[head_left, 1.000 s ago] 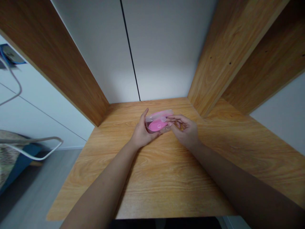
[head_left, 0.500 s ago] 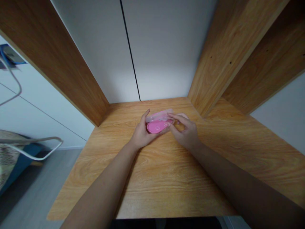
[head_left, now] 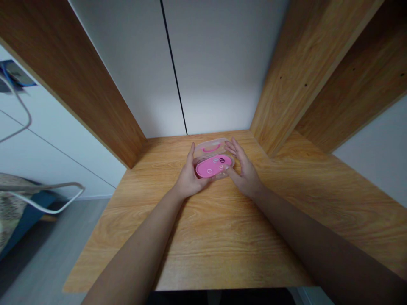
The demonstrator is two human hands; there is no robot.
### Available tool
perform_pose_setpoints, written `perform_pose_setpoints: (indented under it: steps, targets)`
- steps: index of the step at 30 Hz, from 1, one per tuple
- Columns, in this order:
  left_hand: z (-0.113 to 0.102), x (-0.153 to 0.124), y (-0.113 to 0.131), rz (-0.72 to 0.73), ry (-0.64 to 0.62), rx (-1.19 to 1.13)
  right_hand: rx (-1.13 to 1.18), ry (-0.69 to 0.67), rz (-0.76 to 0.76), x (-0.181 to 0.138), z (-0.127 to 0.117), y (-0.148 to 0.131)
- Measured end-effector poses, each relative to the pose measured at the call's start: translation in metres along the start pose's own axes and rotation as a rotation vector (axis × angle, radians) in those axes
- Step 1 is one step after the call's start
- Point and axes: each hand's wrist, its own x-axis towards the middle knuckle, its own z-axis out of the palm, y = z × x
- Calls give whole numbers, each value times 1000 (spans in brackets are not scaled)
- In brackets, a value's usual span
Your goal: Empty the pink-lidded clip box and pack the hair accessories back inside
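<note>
As the head view looks down on the work, the left hand (head_left: 188, 180) is curled around the left end of a clear case (head_left: 222, 175), holding it in a narrow grip. Its thumb points up at the far side and its fingers run along the near edge. The case lies between the two hands, with its pink oval panel (head_left: 203, 166) facing up, tilted so that the right end sits farther from the person than the left.

The right hand (head_left: 247, 176) is spread wide at the opposite end, its thumb reaching over the right part of the panel and its fingers raised beside the clear lid (head_left: 201, 151). Whether those fingers touch the lid cannot be told. The lid stands open beyond the panel, on the far side of both thumbs, and carries a pink handle (head_left: 212, 148).

A white ring (head_left: 209, 171) shows on the panel nearer the left hand's grip; a dark loop (head_left: 222, 160) lies just beyond the right thumb tip. They are too small to tell whether printed or loose.

Below both hands spreads the wooden desk (head_left: 222, 237). Well beyond the grip rises a white back panel (head_left: 216, 76), with wooden uprights (head_left: 79, 84) to either side of it.
</note>
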Motion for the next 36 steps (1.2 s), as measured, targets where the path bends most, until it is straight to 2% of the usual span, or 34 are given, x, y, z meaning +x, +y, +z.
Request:
perform_pose_setpoints:
  steps: [4, 9, 15, 24, 32, 36]
  targets:
    - [0, 1, 2, 14, -5, -2, 16, -53, 26, 0, 0, 3]
    - [0, 0, 4, 33, 4, 12, -70, -116, 14, 1, -4, 7]
    - [-6, 0, 2, 25, 20, 293, -133, -120, 27, 2, -5, 8]
    - [-5, -2, 4, -19, 15, 363, -167, -138, 9, 1, -3, 8]
    - [-5, -1, 6, 51, -5, 367, -263, -108, -105, 3, -4, 5]
    - [-4, -2, 7, 58, 7, 385, -340, -141, -166, 2, -6, -1]
